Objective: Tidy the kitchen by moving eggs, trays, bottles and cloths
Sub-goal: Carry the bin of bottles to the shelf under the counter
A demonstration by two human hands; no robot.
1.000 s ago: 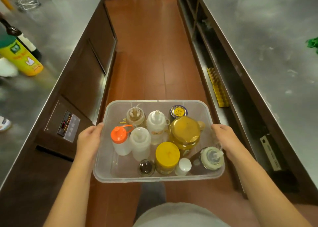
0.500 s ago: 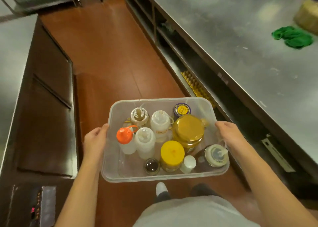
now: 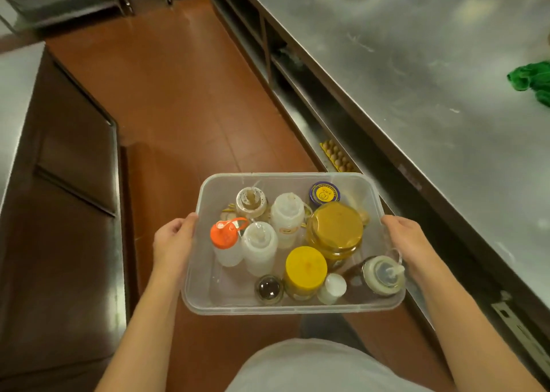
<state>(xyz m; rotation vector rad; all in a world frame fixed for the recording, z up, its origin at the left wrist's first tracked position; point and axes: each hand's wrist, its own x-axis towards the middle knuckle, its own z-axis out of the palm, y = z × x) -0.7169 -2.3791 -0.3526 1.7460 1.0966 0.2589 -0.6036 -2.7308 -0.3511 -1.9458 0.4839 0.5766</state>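
I carry a clear plastic tray at waist height over the red floor. My left hand grips its left rim and my right hand grips its right rim. Inside stand several bottles and jars: an orange-capped squeeze bottle, white squeeze bottles, a big jar with a gold lid and a yellow-lidded jar. A yellow egg tray with brown eggs sits on the low shelf under the right counter. A green cloth lies on that counter at the far right.
A long steel counter runs along the right, with open shelves beneath it. Dark cabinet doors with a steel top line the left. The aisle between them has a red tiled floor. Metal rack legs stand at the far end.
My view has swung right: the left counter with its bottles has left the frame, while the right counter and green cloth came in. The tray stays held in both hands.
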